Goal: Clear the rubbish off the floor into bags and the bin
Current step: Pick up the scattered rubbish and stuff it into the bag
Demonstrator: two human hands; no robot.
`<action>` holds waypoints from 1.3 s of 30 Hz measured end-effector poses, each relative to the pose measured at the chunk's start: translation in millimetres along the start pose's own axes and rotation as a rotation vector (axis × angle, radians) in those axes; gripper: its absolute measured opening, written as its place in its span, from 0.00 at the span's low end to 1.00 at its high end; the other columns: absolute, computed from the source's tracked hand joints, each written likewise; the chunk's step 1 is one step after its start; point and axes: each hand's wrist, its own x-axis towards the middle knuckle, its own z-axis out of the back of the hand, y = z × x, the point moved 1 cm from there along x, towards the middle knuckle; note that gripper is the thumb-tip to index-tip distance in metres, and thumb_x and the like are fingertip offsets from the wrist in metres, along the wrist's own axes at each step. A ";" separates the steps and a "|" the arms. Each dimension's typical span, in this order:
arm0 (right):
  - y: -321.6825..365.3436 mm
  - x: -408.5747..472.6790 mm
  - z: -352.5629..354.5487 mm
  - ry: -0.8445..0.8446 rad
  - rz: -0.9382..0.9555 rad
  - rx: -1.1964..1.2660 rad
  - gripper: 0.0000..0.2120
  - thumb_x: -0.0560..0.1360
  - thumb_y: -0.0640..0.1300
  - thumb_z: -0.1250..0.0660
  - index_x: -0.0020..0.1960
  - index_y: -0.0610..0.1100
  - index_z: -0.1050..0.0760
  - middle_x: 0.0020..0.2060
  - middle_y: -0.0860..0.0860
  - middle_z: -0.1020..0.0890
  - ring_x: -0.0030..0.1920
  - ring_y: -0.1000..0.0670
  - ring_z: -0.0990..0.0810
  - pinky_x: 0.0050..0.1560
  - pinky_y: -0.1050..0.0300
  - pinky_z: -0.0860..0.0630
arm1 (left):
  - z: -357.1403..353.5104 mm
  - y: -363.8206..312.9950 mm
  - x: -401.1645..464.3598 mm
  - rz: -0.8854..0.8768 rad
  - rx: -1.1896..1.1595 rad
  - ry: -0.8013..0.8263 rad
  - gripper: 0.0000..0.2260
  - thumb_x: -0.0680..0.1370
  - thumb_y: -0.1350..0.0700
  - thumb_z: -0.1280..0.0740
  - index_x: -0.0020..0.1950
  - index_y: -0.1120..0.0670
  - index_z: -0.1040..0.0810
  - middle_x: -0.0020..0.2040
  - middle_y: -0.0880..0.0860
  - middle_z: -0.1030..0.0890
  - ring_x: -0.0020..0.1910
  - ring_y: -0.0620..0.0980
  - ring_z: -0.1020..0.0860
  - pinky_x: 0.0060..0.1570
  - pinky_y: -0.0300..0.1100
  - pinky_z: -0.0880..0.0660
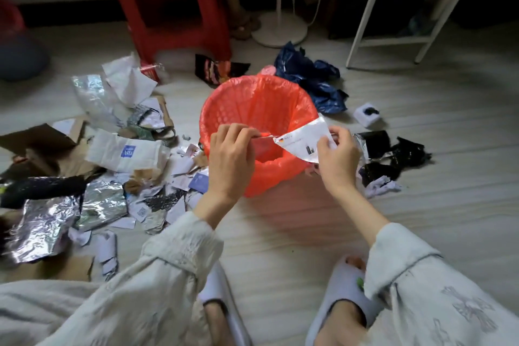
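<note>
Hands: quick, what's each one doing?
Left hand: fingers pinch the torn white wrapper's thin strip end.
Right hand: fingers grip its wide end.

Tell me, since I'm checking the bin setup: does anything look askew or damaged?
The bin stands upright, its red liner bunched loosely outside. The paper wrapper, pinched by left hand and right hand, looks torn.

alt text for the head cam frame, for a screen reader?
Both hands hold a piece of white printed packaging over a bin lined with a red bag: left hand pinches a thin strip at one end, right hand grips the other. Foil, paper and cardboard scraps litter the floor left of the bin.
</note>
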 end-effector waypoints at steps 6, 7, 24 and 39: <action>10.4 24.6 -54.6 0.237 -0.083 -0.118 0.14 0.74 0.38 0.37 0.60 0.39 0.26 0.51 0.45 0.19 0.53 0.44 0.22 0.57 0.57 0.29 | -23.3 36.9 31.9 0.102 0.172 0.415 0.17 0.74 0.62 0.41 0.61 0.56 0.24 0.57 0.57 0.21 0.55 0.61 0.26 0.51 0.51 0.30; 9.7 26.7 -59.9 0.252 -0.087 -0.122 0.15 0.74 0.39 0.37 0.61 0.40 0.26 0.53 0.44 0.19 0.54 0.42 0.22 0.60 0.51 0.28 | -27.2 40.0 32.0 0.139 0.186 0.541 0.19 0.76 0.61 0.41 0.67 0.56 0.29 0.64 0.57 0.26 0.61 0.60 0.29 0.57 0.51 0.32; 59.8 -82.7 -57.9 0.650 0.277 -0.292 0.14 0.76 0.40 0.39 0.61 0.42 0.25 0.57 0.43 0.20 0.59 0.43 0.24 0.59 0.55 0.31 | 104.7 61.3 -51.2 0.342 0.095 0.575 0.21 0.78 0.61 0.39 0.70 0.53 0.33 0.67 0.56 0.29 0.64 0.55 0.30 0.60 0.45 0.32; -26.6 -101.9 -250.7 1.076 0.385 -0.730 0.25 0.78 0.44 0.40 0.72 0.41 0.41 0.70 0.43 0.36 0.72 0.44 0.40 0.70 0.52 0.42 | 24.1 215.4 -144.3 0.723 0.174 0.817 0.24 0.76 0.58 0.38 0.72 0.55 0.37 0.72 0.56 0.37 0.70 0.56 0.38 0.66 0.50 0.35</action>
